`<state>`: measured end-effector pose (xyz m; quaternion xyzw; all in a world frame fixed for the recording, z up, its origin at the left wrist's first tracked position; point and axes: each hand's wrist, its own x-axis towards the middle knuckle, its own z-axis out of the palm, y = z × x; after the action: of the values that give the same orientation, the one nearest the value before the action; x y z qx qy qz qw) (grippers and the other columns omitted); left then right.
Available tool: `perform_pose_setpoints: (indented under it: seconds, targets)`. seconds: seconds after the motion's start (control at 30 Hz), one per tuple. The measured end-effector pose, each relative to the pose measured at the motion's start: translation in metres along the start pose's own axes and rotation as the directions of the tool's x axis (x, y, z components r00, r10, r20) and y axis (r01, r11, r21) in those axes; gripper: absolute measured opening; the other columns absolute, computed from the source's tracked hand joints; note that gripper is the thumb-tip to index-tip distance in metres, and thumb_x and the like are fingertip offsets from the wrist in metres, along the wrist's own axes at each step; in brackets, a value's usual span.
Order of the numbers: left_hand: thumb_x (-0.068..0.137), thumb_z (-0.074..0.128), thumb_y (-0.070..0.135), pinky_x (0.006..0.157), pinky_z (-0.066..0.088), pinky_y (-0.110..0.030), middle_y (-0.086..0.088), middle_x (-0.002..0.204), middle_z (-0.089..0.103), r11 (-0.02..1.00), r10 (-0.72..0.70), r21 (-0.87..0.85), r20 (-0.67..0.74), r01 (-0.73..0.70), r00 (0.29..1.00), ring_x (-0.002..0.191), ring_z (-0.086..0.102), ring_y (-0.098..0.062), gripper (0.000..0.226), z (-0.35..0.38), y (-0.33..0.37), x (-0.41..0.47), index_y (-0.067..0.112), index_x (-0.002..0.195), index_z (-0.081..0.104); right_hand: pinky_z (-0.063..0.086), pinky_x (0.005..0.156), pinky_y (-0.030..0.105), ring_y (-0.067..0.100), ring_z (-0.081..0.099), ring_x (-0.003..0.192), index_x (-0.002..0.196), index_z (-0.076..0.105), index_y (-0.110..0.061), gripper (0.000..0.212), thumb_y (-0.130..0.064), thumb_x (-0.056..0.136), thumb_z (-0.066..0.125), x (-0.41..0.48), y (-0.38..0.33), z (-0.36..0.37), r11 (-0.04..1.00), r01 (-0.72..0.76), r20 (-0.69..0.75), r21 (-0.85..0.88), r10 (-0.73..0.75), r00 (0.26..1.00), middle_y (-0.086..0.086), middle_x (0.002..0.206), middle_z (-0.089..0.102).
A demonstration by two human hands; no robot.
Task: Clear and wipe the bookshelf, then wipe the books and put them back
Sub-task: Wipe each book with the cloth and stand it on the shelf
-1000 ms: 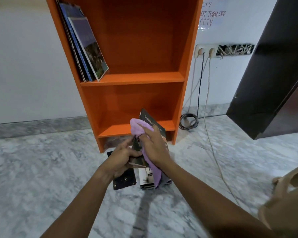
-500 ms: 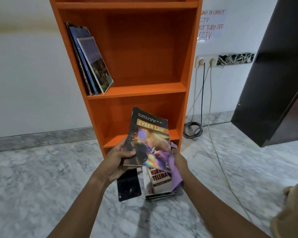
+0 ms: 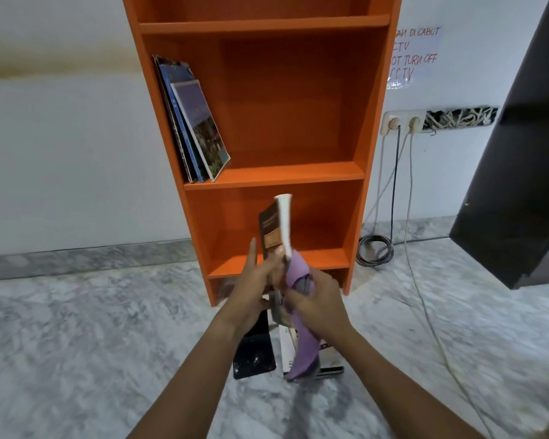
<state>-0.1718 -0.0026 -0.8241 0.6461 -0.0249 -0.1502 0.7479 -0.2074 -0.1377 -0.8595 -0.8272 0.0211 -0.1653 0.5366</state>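
I hold a dark paperback book upright and edge-on in front of the orange bookshelf. My left hand grips its lower left side. My right hand presses a purple cloth against the book's lower right edge, and the cloth hangs down below my wrist. On the middle shelf, three thin books lean against the left wall. More books lie stacked on the marble floor under my hands, partly hidden by my arms.
The bookshelf stands against a white wall. To its right are wall sockets with cables trailing and coiled on the floor. A dark cabinet juts in at the right. Grey marble floor spreads around.
The book has turned from cover-facing to edge-on and upright. My right hand with the cloth has shifted to the book's lower right edge. The view has tilted upward.
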Motion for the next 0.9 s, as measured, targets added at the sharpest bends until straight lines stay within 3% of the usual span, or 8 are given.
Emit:
perform_pose_setpoints:
  seconds: [0.1, 0.27, 0.3, 0.37, 0.43, 0.57, 0.73, 0.9]
  targets:
    - [0.090, 0.062, 0.055, 0.084, 0.057, -0.041, -0.016, 0.097, 0.074, 0.966, -0.078, -0.252, -0.057, 0.061, 0.995, 0.094, 0.069, -0.031, 0.056, -0.001, 0.016, 0.003, 0.004, 0.112, 0.069, 0.050, 0.078, 0.037, 0.017, 0.057, 0.097, 0.128, 0.059, -0.032, 0.051, -0.040, 0.078, 0.052, -0.011, -0.002, 0.021, 0.885, 0.320, 0.162, -0.338, -0.280, 0.946, -0.004, 0.110, 0.058]
    - [0.097, 0.044, 0.048, 0.080, 0.055, -0.029, -0.005, 0.079, 0.056, 0.917, -0.073, -0.388, 0.049, 0.086, 0.996, 0.085, 0.063, -0.018, 0.042, -0.004, 0.014, -0.005, 0.016, 0.111, 0.067, 0.005, 0.128, 0.043, 0.012, 0.007, 0.156, 0.161, 0.015, -0.040, 0.066, -0.045, 0.098, 0.036, -0.005, -0.018, 0.026, 0.877, 0.432, 0.248, -0.211, -0.380, 0.891, -0.004, 0.170, 0.013]
    - [0.095, 0.051, 0.048, 0.072, 0.055, -0.020, -0.002, 0.078, 0.058, 0.885, -0.069, -0.450, 0.116, 0.115, 0.991, 0.077, 0.062, -0.010, 0.039, -0.004, 0.011, -0.006, 0.018, 0.109, 0.071, -0.002, 0.127, 0.042, 0.008, -0.001, 0.157, 0.160, 0.016, -0.042, 0.063, -0.046, 0.100, 0.034, 0.000, -0.023, 0.023, 0.876, 0.433, 0.221, -0.214, -0.388, 0.894, -0.006, 0.171, 0.007]
    - [0.095, 0.063, 0.043, 0.098, 0.045, -0.015, -0.003, 0.106, 0.065, 0.824, -0.073, -0.545, 0.170, 0.155, 0.983, 0.105, 0.063, -0.008, 0.048, -0.004, 0.008, -0.009, 0.017, 0.135, 0.063, -0.009, 0.125, 0.043, 0.008, -0.006, 0.157, 0.160, 0.018, -0.043, 0.062, -0.051, 0.099, 0.026, 0.013, -0.031, 0.016, 0.852, 0.423, 0.161, -0.308, -0.391, 0.906, -0.006, 0.171, 0.004]
    - [0.102, 0.048, 0.045, 0.116, 0.038, -0.035, -0.009, 0.138, 0.060, 0.835, -0.056, -0.521, 0.242, 0.179, 0.969, 0.134, 0.054, -0.023, 0.051, 0.000, 0.001, -0.015, 0.015, 0.142, 0.058, -0.006, 0.123, 0.048, 0.013, 0.001, 0.157, 0.159, 0.022, -0.041, 0.063, -0.052, 0.097, 0.024, 0.030, -0.036, 0.007, 0.850, 0.356, 0.101, -0.389, -0.345, 0.933, -0.003, 0.170, 0.011]
    - [0.105, 0.036, 0.046, 0.089, 0.060, -0.041, -0.016, 0.115, 0.074, 0.873, -0.046, -0.465, 0.221, 0.146, 0.974, 0.102, 0.073, -0.029, 0.052, 0.009, 0.002, -0.025, 0.014, 0.118, 0.074, 0.042, 0.097, 0.036, 0.023, 0.054, 0.124, 0.134, 0.057, -0.027, 0.039, -0.042, 0.104, 0.036, 0.056, -0.037, -0.014, 0.962, 0.138, -0.055, -0.234, -0.155, 0.986, 0.003, 0.135, 0.057]
    - [0.104, 0.035, 0.049, 0.101, 0.050, -0.054, -0.024, 0.127, 0.067, 0.887, -0.020, -0.459, 0.072, 0.051, 0.997, 0.117, 0.065, -0.040, 0.059, -0.003, 0.010, -0.017, 0.004, 0.134, 0.059, 0.042, 0.062, 0.024, 0.020, 0.057, 0.077, 0.083, 0.063, -0.015, 0.036, -0.037, 0.107, 0.047, 0.047, -0.010, -0.032, 0.981, -0.165, 0.042, 0.104, 0.162, 0.986, -0.001, 0.077, 0.061]
    - [0.105, 0.036, 0.047, 0.073, 0.063, -0.048, -0.016, 0.098, 0.077, 0.871, 0.008, -0.491, -0.041, -0.027, 0.999, 0.085, 0.076, -0.031, 0.053, -0.032, 0.023, -0.004, 0.008, 0.108, 0.072, 0.055, 0.093, 0.034, 0.022, 0.072, 0.100, 0.099, 0.075, -0.015, 0.029, -0.040, 0.096, 0.061, 0.020, 0.027, -0.024, 0.835, -0.347, 0.315, 0.427, 0.222, 0.923, 0.006, 0.102, 0.078]
